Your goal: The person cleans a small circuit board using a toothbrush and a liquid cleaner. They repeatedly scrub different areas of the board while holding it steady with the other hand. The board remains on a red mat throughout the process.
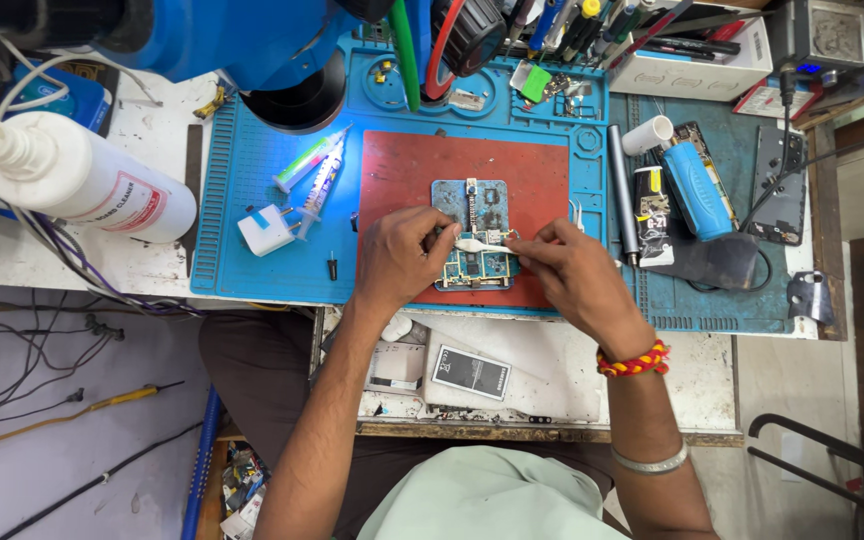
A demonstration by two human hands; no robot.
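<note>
The circuit board [474, 240] sits in its holder near the red mat's [402, 165] front edge. Your left hand [399, 258] pinches its edge; your right hand [577, 275] is clamped on a white brush [480, 244]. Scrub lightly, board steadied. The white box [697, 62] at the bench's back edge holds pens.

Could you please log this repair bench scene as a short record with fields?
Left hand: left hand steadies the circuit board
Right hand: right hand holds a white swab-like tool on the board
Holder: blue board clamp on a red pad
Mat: blue work mat
Left of board: two syringes, white plug adapter
Far left: white cleaner bottle
Near edge: phone battery
</note>
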